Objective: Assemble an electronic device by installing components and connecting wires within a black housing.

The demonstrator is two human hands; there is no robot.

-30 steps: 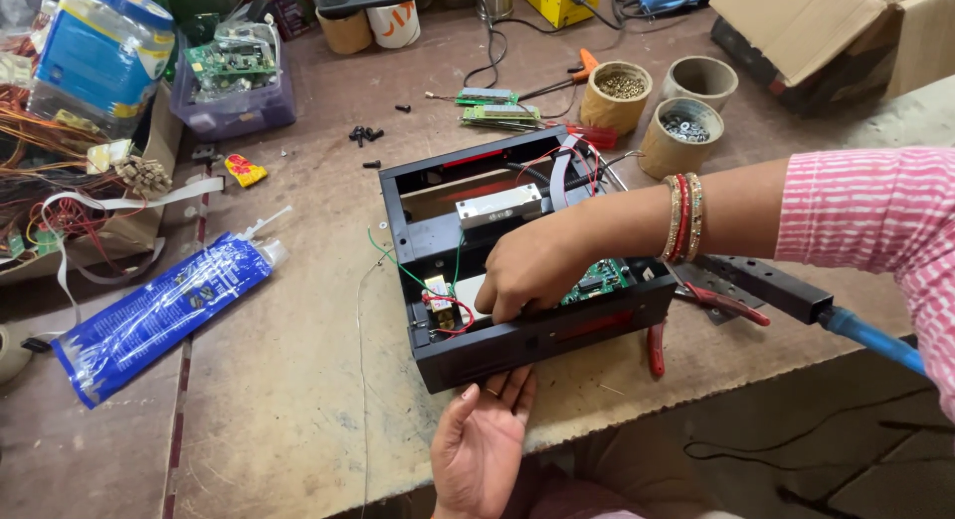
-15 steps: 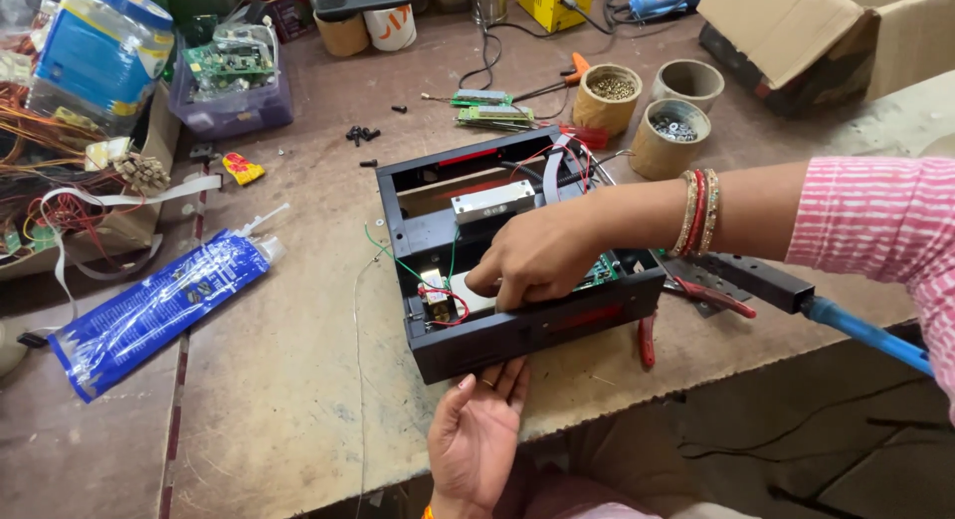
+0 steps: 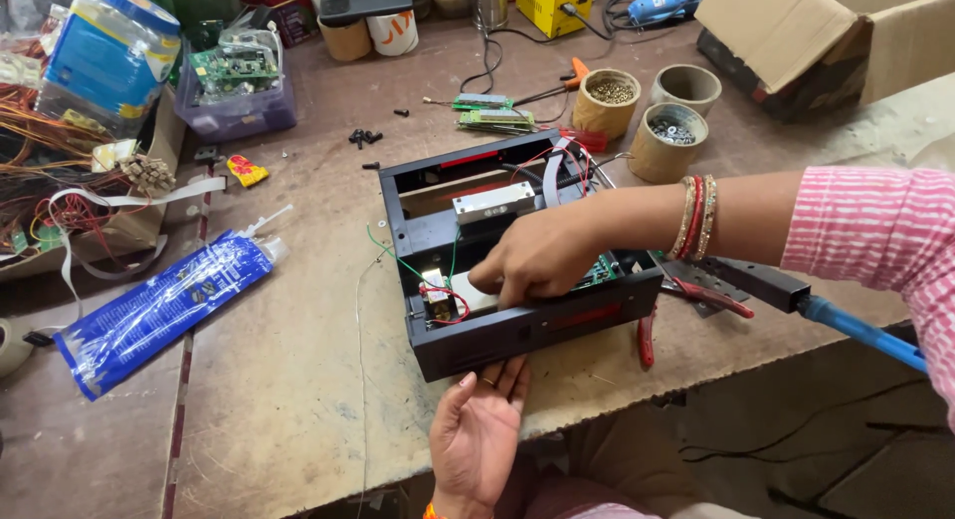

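Workbench (image 3: 298, 400) of worn brown board carries an open black enclosure (image 3: 517, 325) near its front edge, set at a slight angle, with red and green wires and a green circuit board (image 3: 600, 272) visible inside. Right hand (image 3: 537, 260) reaches in from the right, fingers curled together and pressed down on a small pale part by the red wire loop at the enclosure's front left corner; the hand hides whatever the fingertips pinch, so the exact grip cannot be told. Left hand (image 3: 479, 429) lies palm up below the bench edge, fingers spread loosely, fingertips touching the enclosure's front wall and holding nothing. Red-handled pliers (image 3: 686, 305) lie just right of the enclosure, partly under the right forearm, beside a black bar with a blue handle (image 3: 856, 330) that overhangs the bench edge. Three round cardboard cups (image 3: 671, 141) stand behind the enclosure; two visibly hold small hardware. A blue sealant tube (image 3: 159, 305) lies well to the left, a plastic tray of circuit boards (image 3: 234, 91) sits at the far left rear, loose black screws (image 3: 363, 137) are scattered between tray and enclosure, and a cardboard box (image 3: 796, 41) occupies the far right corner.
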